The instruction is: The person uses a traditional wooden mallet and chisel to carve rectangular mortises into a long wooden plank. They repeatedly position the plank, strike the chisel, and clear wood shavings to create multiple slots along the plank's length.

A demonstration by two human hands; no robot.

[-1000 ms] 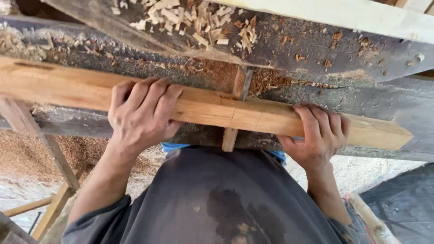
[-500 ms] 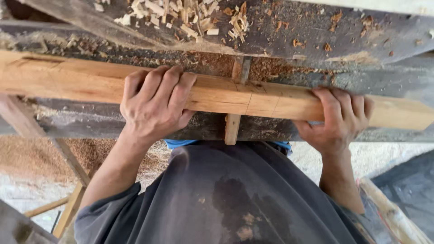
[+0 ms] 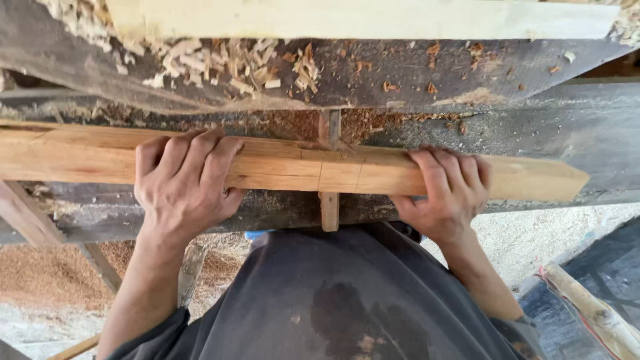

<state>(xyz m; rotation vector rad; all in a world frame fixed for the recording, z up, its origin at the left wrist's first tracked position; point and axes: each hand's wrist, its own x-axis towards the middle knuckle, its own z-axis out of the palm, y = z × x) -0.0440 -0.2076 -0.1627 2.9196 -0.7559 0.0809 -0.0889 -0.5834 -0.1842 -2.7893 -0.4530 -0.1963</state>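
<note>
Hands [image 3: 313,187] on beam [image 3: 293,163], shavings [image 3: 227,67] behind

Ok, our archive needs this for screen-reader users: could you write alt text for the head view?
Left hand and right hand grip a long reddish wooden bar lying across a dark workbench strewn with wood chips. A pale plank lies beyond; sawdust covers the ground below.

A wooden beam [image 3: 293,167] lies across the counter [image 3: 567,133], over a small peg [image 3: 329,200]; wood chips [image 3: 227,67] lie behind it.
</note>
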